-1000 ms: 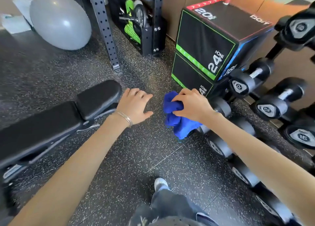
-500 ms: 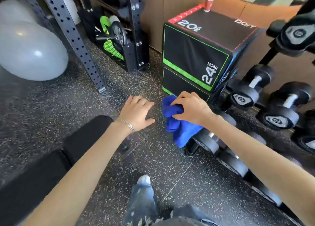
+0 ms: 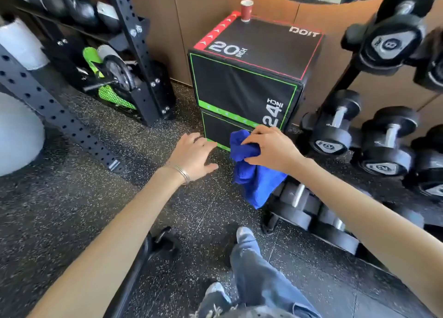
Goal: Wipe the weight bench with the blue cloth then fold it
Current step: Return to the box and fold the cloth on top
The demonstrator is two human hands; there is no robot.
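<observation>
My right hand (image 3: 272, 148) grips the blue cloth (image 3: 251, 176), which is bunched at the top and hangs loose below the fist. A short gap to its left, my left hand (image 3: 194, 156) is held out flat with spread fingers and holds nothing; a thin bracelet circles the wrist. Of the black weight bench (image 3: 143, 257) only a dark edge and a foot show under my left forearm, near the bottom of the view.
A black plyo box (image 3: 247, 83) marked 20 and 24 inch stands straight ahead with a red paper cup (image 3: 246, 9) on top. A dumbbell rack (image 3: 383, 135) fills the right side. A black power rack post (image 3: 55, 111) and a grey exercise ball (image 3: 16, 135) are at left.
The view has swung right and away from the bench, which has slid almost out of sight at lower left. Both hands keep their pose, the right still gripping the cloth.
</observation>
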